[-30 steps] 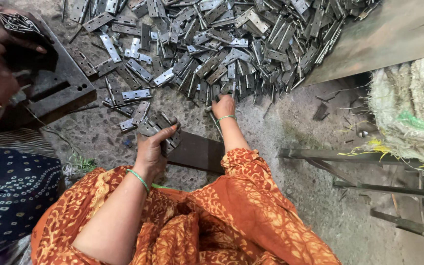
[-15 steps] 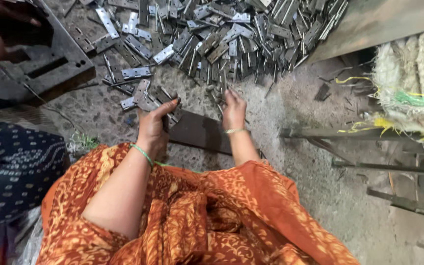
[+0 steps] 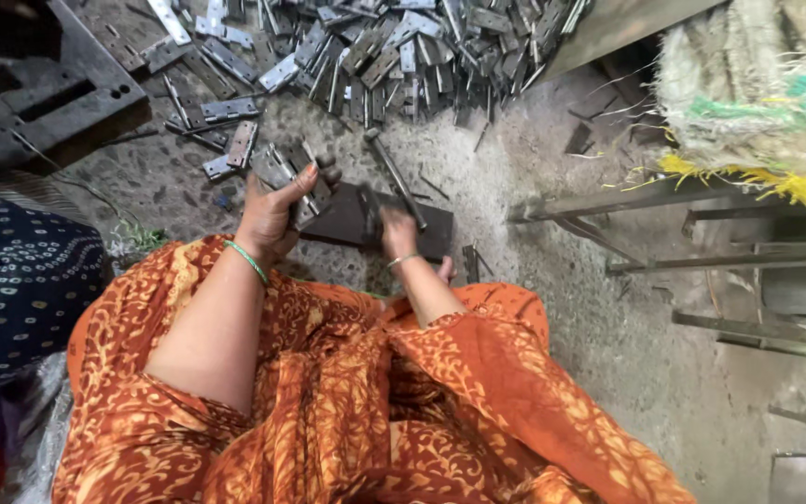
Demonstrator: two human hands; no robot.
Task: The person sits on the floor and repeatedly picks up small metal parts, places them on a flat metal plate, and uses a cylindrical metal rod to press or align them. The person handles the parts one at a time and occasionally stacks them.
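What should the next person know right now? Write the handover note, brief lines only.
Left hand: closed around a bunch of metal hinge pieces, held just above the floor.
Right hand: gripping a metal rod that slants toward the pile, over the dark flat plate on the floor.
Big pile of loose hinge pieces lies ahead, with strays scattered on the left.
Done: one bunch gathered in the left hand.
Left: most pieces lie loose in the pile.
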